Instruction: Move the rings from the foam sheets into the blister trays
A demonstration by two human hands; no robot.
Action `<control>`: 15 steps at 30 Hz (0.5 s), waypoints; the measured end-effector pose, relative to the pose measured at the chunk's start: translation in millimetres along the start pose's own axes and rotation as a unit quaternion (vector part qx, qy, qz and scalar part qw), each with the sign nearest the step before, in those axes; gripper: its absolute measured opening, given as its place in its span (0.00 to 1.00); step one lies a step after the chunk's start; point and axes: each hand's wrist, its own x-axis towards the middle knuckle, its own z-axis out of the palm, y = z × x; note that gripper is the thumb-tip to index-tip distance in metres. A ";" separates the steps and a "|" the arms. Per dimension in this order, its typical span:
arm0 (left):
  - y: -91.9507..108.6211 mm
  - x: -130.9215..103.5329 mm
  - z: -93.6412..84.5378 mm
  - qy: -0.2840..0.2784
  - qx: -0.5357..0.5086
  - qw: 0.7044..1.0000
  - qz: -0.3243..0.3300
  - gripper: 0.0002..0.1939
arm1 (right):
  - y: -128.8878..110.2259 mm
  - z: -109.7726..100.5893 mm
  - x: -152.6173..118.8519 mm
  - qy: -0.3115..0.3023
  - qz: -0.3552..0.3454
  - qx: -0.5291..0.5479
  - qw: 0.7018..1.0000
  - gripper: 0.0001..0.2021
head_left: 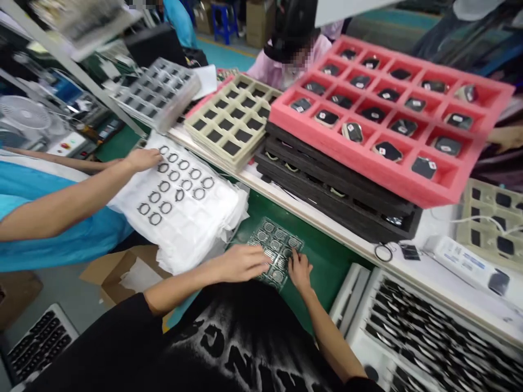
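A clear plastic tray (273, 231) with round parts in its pockets lies on the green work surface in front of my body. My left hand (244, 262) reaches over the tray's near left side. Its fingers are bent and held close together, and what they pinch, if anything, is too small to make out. At the tray's right edge is my right hand (300, 270), its fingers stretched out and one fingertip touching the tray near a round part. No object shows in its grasp.
A co-worker's hand (144, 159) touches a white sheet (192, 218) bearing several black rings. Beyond stand beige trays (229, 122) and a red foam tray (379, 109) on black trays (327, 185). A rack of dark parts (441, 326) sits at right; an open carton (122, 272) stands lower left.
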 end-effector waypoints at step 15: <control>-147.4 94.5 -177.0 0.221 0.322 0.916 -0.089 0.10 | -331.7 -151.9 200.4 0.103 -0.133 0.490 0.856 0.44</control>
